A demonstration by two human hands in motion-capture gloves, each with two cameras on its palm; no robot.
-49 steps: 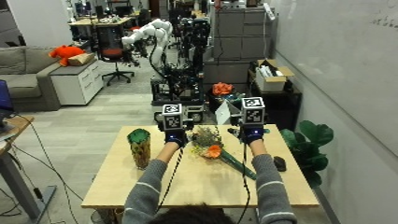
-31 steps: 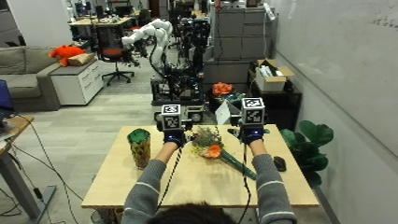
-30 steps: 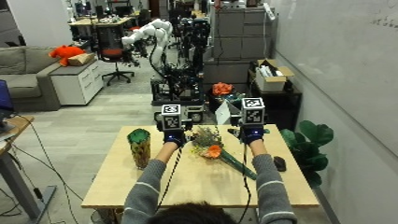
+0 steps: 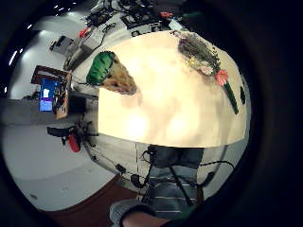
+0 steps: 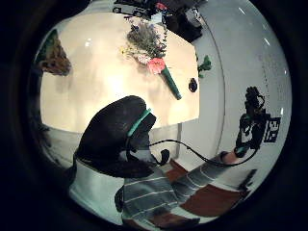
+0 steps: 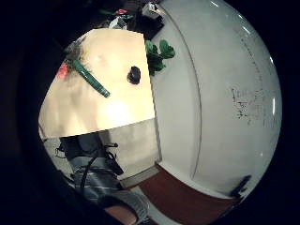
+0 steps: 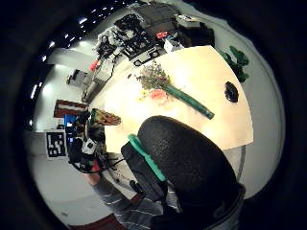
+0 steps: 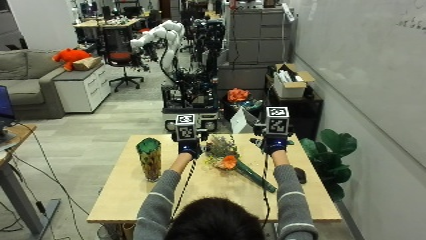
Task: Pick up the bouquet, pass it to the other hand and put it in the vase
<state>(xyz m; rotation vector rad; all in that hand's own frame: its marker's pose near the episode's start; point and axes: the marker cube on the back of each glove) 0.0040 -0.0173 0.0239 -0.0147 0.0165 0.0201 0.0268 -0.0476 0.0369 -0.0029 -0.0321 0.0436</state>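
Note:
The bouquet [image 8: 229, 161] lies on the wooden table [image 8: 120, 200], with dried sprigs and an orange flower at its head and a green wrapped stem [image 8: 259, 181] pointing toward the front right. The green and brown vase [image 8: 149, 158] stands upright near the table's left side. My left hand [image 8: 190, 148] hovers over the far edge, just left of the flower heads. My right hand [image 8: 274, 145] hovers at the same height, right of them. Neither touches anything. Below the palms lie the bouquet [image 5: 147, 43] [image 7: 158, 81] and vase [image 4: 111, 73], with no fingers closing on them.
A small black object [image 8: 299, 175] lies on the table right of the stem. A leafy potted plant [image 8: 333, 155] stands off the table's right edge, by the white wall. Black equipment racks and a white robot arm stand beyond the far edge.

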